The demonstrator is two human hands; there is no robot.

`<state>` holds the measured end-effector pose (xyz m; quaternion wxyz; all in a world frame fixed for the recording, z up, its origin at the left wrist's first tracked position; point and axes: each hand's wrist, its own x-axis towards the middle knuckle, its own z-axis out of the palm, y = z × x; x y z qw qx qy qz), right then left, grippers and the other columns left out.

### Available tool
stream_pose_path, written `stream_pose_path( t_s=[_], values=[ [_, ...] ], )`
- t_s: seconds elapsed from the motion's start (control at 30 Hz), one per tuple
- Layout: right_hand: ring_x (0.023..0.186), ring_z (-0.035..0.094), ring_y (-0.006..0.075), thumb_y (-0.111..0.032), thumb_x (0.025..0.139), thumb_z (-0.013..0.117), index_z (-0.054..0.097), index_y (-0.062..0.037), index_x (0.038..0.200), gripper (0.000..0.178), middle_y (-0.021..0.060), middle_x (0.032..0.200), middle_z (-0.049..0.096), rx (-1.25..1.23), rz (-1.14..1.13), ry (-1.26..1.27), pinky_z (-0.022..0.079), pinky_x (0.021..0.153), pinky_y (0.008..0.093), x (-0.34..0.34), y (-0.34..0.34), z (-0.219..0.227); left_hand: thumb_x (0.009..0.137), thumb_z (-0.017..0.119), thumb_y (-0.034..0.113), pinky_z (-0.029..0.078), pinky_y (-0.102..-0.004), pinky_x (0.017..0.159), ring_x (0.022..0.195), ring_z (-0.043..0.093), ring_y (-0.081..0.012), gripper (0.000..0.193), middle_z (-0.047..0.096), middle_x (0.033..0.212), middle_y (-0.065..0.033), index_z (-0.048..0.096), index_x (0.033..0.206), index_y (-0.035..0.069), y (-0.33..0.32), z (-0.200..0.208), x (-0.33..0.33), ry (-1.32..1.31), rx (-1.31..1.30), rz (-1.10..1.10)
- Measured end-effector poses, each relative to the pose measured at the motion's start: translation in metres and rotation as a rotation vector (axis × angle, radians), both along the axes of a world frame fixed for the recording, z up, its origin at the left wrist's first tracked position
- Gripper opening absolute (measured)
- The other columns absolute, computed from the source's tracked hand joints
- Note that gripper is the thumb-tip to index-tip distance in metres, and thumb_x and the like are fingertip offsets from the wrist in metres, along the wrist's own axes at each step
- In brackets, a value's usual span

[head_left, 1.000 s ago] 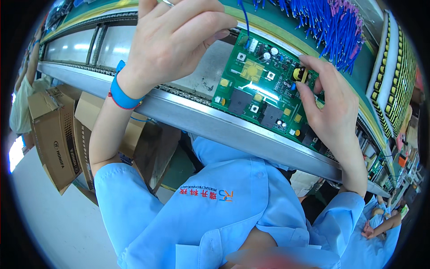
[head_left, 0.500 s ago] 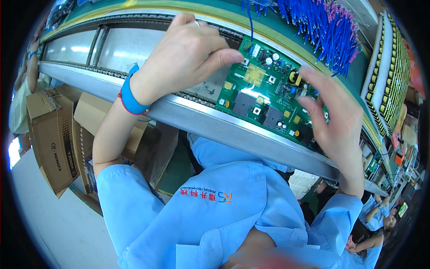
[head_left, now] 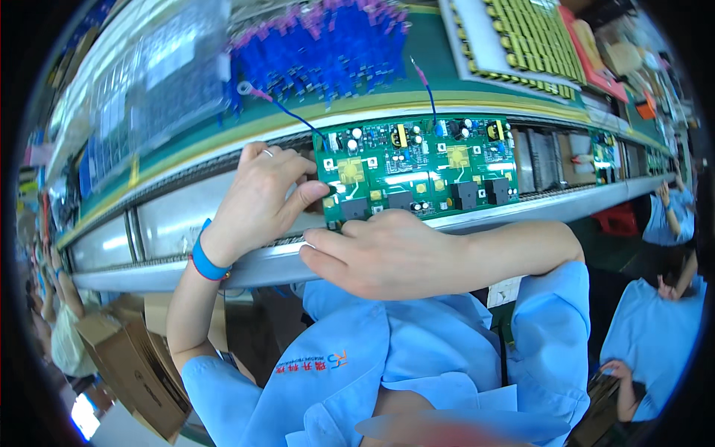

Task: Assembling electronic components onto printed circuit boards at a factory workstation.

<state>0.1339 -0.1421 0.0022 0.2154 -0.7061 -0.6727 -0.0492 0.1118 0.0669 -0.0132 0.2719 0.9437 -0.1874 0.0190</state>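
- My left hand is now at the left edge of the green circuit board, thumb pressed against the board's lower left corner and the other fingers curled over the conveyor rail above it. Half a second ago it hovered over the board's upper left with the fingers bunched.
- My left fingers are narrow and bent, gripping the board's edge rather than wrapped round anything loose.
- My right hand has crossed over: it lies flat along the steel front rail, just below the board's lower left corner, fingertips pointing left and nearly meeting my left thumb. Earlier it was raised at the board's right end with the fingers spread.
- My right fingers lie close together, nearly straight; whether they pinch anything beneath I cannot tell.
- The board sits on the conveyor track between the two rails, and a second like section joins its right side. Before, it ran slanting across the view; now it lies almost level, since my head has turned.
- A blue wire stands up from the board's top edge.
- The heap of blue wires is now behind the board, upper left, where before it was upper right.
- The blue wrist strap is on my left wrist as before.
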Motion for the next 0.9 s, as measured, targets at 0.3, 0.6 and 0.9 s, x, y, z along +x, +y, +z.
stream_pose_path(
  t_s=[0.3, 0.6, 0.9],
  values=[
    [0.052, 0.061, 0.0149, -0.011, 0.073, 0.059, 0.056, -0.0022, 0.082, 0.013, 0.0075, 0.070, 0.057, -0.362, -0.348, -0.130, 0.044, 0.043, 0.0286, 0.016, -0.050, -0.005, 0.090, 0.055, 0.028, 0.036, -0.0381, 0.077, 0.075, 0.056, -0.0298, 0.026, 0.059, 0.077, -0.0117, 0.064, 0.086, 0.004, -0.075, -0.001, 0.055, -0.003, -0.020, -0.228],
    [0.058, 0.065, 0.0229, -0.008, 0.071, 0.060, 0.057, -0.0027, 0.082, 0.013, 0.0099, 0.075, 0.062, -0.370, -0.686, 0.019, 0.048, 0.045, 0.0360, 0.036, -0.108, -0.004, 0.089, 0.058, 0.023, 0.035, -0.0372, 0.080, 0.079, 0.057, -0.0266, 0.019, 0.060, 0.083, -0.0102, 0.065, 0.097, 0.007, -0.084, -0.003, 0.056, 0.006, -0.001, -0.290],
    [0.069, 0.064, 0.0301, -0.017, 0.081, 0.062, 0.057, -0.0078, 0.085, 0.011, 0.0102, 0.079, 0.063, -0.418, -0.889, 0.091, 0.050, 0.059, 0.0408, 0.047, -0.138, -0.007, 0.089, 0.059, 0.020, 0.033, -0.0368, 0.087, 0.082, 0.055, -0.0246, 0.018, 0.058, 0.083, -0.0076, 0.063, 0.102, 0.007, -0.045, -0.001, 0.028, 0.011, 0.007, -0.153]
  ],
)
